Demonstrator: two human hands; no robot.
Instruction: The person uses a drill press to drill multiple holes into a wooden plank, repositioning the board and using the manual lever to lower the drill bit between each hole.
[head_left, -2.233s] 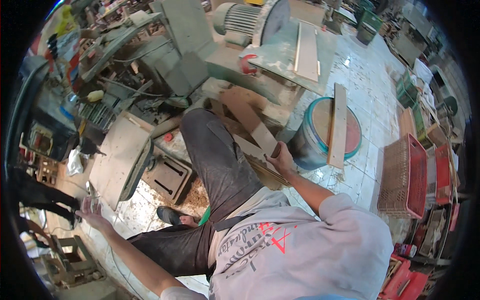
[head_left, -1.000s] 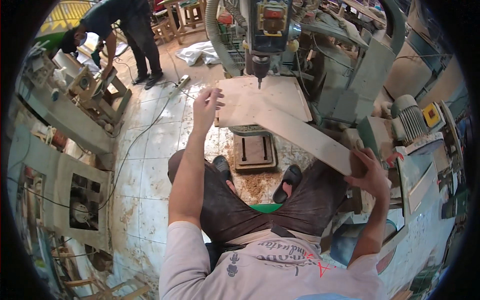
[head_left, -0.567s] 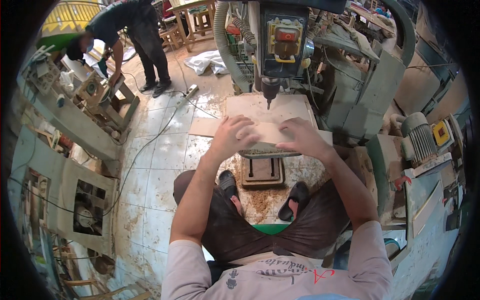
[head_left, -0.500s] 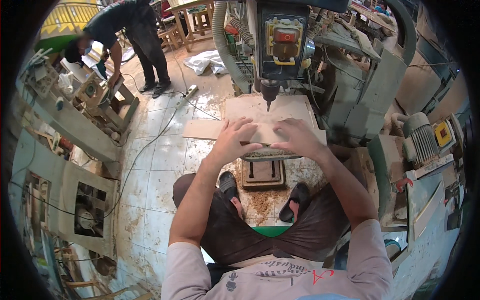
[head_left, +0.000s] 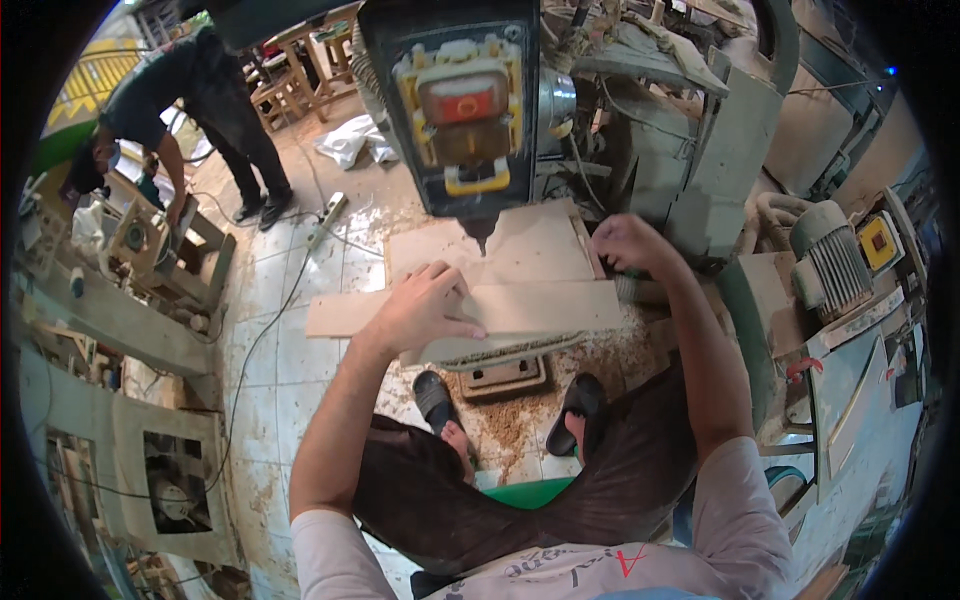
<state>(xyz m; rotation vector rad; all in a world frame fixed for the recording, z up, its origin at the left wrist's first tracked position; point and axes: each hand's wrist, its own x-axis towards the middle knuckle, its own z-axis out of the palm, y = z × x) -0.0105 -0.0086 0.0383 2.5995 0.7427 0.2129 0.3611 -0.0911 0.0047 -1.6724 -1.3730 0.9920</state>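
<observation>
My left hand [head_left: 425, 310] lies over a long pale wooden board [head_left: 555, 306], fingers on its top and thumb along the near edge. The board lies crosswise on the drill press table, in front of a larger flat wooden panel [head_left: 535, 240]. Above the panel points the drill bit [head_left: 482, 245], apart from the board. My right hand [head_left: 630, 244] is off the board, raised beyond its right end beside the press. Its fingers are curled closed, and what they hold, if anything, is hidden.
The drill press head [head_left: 460, 120] with its red switch looms close ahead. Sawdust [head_left: 505, 425] covers the floor by the press base [head_left: 505, 378]. At the far left a co-worker [head_left: 165, 110] bends over a wooden piece. A motor [head_left: 830, 265] stands at right; a power strip [head_left: 325, 220] lies on the floor.
My right hand has left the board and moved up to the right, fingers curling closed. My left hand stays on the board. The view has shifted closer to the drill press head.
</observation>
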